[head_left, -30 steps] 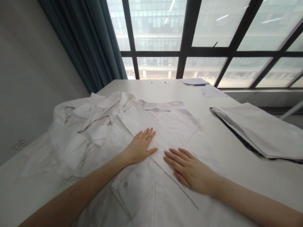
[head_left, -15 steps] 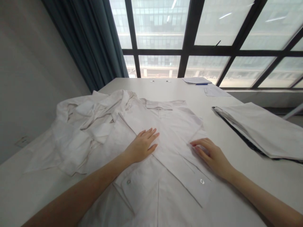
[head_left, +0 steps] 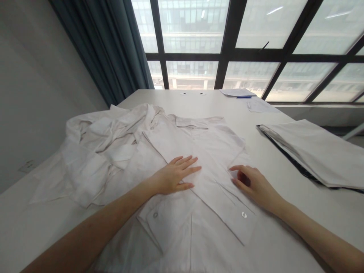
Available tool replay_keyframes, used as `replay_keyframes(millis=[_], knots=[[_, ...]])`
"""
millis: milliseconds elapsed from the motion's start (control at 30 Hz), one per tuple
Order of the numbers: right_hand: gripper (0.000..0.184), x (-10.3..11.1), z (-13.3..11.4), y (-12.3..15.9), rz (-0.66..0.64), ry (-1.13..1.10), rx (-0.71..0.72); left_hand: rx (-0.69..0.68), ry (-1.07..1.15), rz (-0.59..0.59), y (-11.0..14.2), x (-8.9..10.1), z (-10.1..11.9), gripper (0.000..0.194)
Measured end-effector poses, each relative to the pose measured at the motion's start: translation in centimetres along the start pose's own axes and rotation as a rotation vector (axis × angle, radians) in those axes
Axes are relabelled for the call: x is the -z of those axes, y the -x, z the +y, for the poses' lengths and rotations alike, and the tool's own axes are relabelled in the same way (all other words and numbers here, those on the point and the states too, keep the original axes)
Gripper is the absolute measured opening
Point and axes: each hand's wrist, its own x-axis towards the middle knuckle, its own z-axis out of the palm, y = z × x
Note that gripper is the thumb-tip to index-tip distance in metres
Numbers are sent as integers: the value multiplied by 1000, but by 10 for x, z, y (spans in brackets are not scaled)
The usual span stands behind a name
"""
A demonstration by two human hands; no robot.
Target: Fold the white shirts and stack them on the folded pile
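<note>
Now the white shirt (head_left: 209,142) lies spread on the table (head_left: 187,104), the left hand (head_left: 176,176) flat upon it, its grip splayed and empty; the right hand (head_left: 256,187) curls at the shirt's edge, thumb and forefinger slightly parted.

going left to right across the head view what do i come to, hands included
Wall socket → crumpled white clothing → left hand, flat on white fabric → right hand, fingers curled → folded white fabric with a dark edge underneath
</note>
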Motion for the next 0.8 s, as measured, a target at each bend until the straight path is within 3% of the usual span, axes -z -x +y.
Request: replay_keyframes(millis=[167, 500, 700, 800], knots=[[25, -1, -4, 2, -3, 44, 130, 4, -22, -35, 0, -2, -2, 61], [37, 5, 14, -10, -151, -23, 74, 14, -32, -30, -4, -4, -2, 63], [40, 10, 26, -17, -155, -70, 88, 63, -176, 25, -13, 0, 16, 52], [39, 10, 27, -14, -121, -67, 84, 119, -205, 59, -4, -1, 29, 44]])
